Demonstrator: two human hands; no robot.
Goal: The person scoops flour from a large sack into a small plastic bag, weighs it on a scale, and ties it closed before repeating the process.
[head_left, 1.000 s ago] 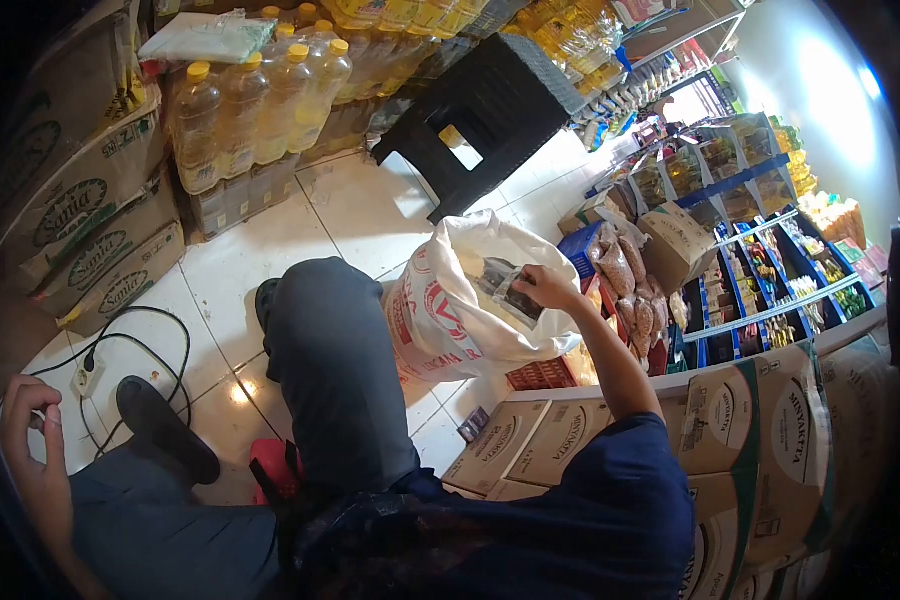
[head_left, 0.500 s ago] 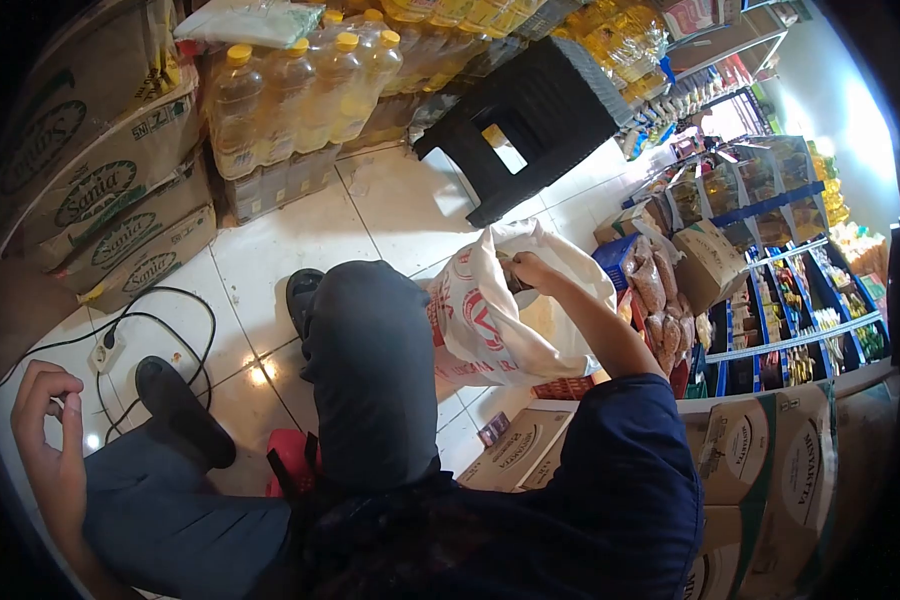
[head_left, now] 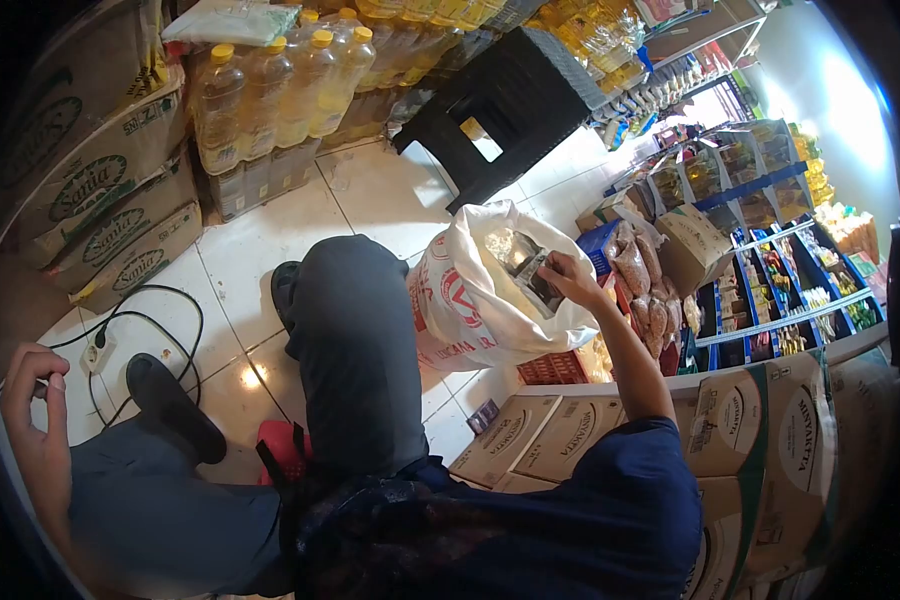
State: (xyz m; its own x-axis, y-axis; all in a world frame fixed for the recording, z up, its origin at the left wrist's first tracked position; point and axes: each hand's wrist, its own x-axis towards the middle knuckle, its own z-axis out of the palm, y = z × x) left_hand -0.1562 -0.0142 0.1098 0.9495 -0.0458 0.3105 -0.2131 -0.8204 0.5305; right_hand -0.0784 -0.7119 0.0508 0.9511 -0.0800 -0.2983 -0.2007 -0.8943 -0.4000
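"Where was the sack?"
"Mid-frame on the floor, mouth open, beside the knee."
"And the right hand?"
"In its mouth, grip closed on a dark object."
"The left hand?"
"Lower left, fingers curled; I couldn't tell its grip. The stool stood above the sack."

You wear a dark navy shirt whose short sleeve ends above the elbow, its front faintly mottled. Your trousers are plain dark grey, slightly creased, above smooth, black, round-toed footwear.
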